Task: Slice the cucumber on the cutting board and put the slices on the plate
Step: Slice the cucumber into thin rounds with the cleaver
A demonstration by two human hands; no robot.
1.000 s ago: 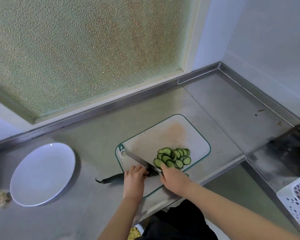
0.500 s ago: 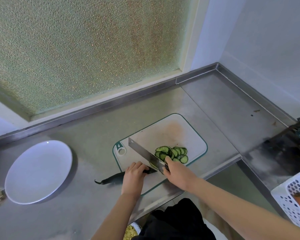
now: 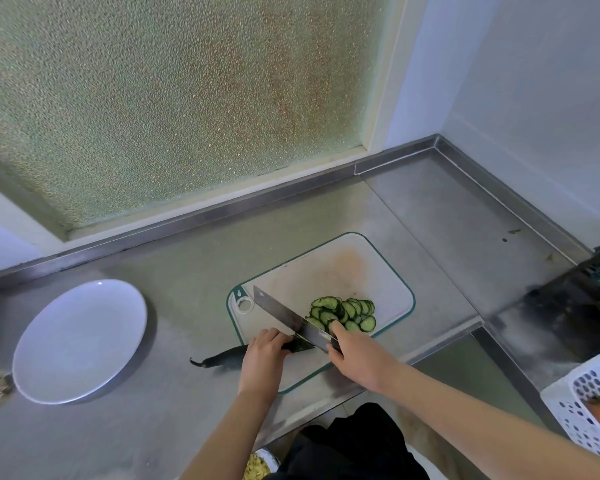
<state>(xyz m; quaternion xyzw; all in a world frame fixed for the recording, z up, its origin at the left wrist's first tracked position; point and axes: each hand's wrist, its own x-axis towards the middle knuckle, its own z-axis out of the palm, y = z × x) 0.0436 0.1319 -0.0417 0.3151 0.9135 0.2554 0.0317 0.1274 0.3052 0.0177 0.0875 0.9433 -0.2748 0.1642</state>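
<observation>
Left hand (image 3: pixel 264 355): fingers curled over the cucumber (image 3: pixel 222 358), holding it at the board's near left edge.
Right hand (image 3: pixel 357 358): clenched around the handle of a cleaver-style knife (image 3: pixel 284 317).
Knife: blade slants across the board's left end, its heel just beside the cucumber's cut end.
Cucumber: dark, its stem end trailing off the board onto the steel counter (image 3: pixel 187 289).
Slices (image 3: pixel 343 311): overlapping heap on the cutting board (image 3: pixel 326 271), just right of the blade.
Plate (image 3: pixel 80 341): white, well apart to the left, holding no slices.
Far right: white perforated basket (image 3: pixel 582 410).
</observation>
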